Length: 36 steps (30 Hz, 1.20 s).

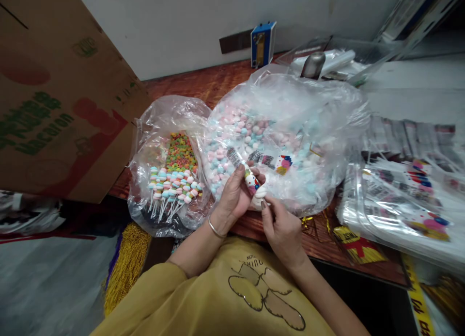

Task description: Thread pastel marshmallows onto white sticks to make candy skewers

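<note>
My left hand (234,195) is closed around a small printed plastic bag (250,180) with coloured balloon-like dots. At the bag's lower end shows a soft white piece (259,195), perhaps a marshmallow. My right hand (285,232) has its thumb and fingers pinched against that white piece; what lies between the fingertips is hidden. Behind my hands is a large clear bag of pastel marshmallows (218,156), with another printed bag (283,164) lying on it. To the left, marshmallow sticks (172,188) on white sticks rest on a smaller clear bag (141,156).
Small colourful candies (180,152) fill part of the smaller bag. A large cardboard box (65,93) stands at left. Stacked printed bags (403,195) lie at right. A blue device (263,44) stands by the wall. Gold twist ties (358,246) lie at the wooden table's (181,86) front edge.
</note>
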{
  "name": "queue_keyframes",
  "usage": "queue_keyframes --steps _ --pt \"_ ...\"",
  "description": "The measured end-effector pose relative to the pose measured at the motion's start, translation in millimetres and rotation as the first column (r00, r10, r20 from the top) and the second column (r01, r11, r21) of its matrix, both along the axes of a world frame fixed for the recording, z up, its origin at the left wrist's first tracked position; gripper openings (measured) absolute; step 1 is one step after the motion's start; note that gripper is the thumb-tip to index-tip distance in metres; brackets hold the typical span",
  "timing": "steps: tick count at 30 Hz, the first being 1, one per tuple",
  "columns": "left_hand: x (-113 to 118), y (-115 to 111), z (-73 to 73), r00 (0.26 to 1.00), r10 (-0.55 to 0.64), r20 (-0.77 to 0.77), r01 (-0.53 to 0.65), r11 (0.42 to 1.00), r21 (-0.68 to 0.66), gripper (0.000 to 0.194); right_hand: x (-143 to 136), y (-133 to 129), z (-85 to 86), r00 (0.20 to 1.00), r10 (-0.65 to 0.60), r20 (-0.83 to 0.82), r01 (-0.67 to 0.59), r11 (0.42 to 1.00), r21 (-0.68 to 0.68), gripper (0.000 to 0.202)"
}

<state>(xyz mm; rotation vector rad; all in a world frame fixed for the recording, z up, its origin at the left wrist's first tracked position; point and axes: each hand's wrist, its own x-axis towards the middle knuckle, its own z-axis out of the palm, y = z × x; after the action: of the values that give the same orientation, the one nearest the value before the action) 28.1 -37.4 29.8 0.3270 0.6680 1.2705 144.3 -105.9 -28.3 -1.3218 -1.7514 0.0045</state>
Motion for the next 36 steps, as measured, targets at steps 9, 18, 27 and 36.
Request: queue_keyframes --steps 9,18,27,36 --pt "5 -4 5.0 0.996 -0.002 -0.094 0.011 0.996 0.088 0.039 -5 -5 5.1 0.954 0.058 -0.294 -0.133 0.962 -0.239 0.030" --pt "10 -9 1.3 0.978 -0.105 -0.179 0.122 0.989 0.087 0.050 -10 0 32.5 -0.080 -0.327 -0.942 -0.806 0.578 -0.132 0.027" --pt "0 -13 -14.3 0.949 0.004 -0.317 0.030 0.994 0.103 0.051 -2 3 23.5 -0.018 -0.310 -0.951 -0.771 0.610 -0.184 0.029" --pt "4 0 4.6 0.985 0.073 -0.155 -0.073 0.997 0.010 0.035 5 -9 1.6 0.973 -0.043 -0.226 -0.014 0.970 -0.244 0.023"
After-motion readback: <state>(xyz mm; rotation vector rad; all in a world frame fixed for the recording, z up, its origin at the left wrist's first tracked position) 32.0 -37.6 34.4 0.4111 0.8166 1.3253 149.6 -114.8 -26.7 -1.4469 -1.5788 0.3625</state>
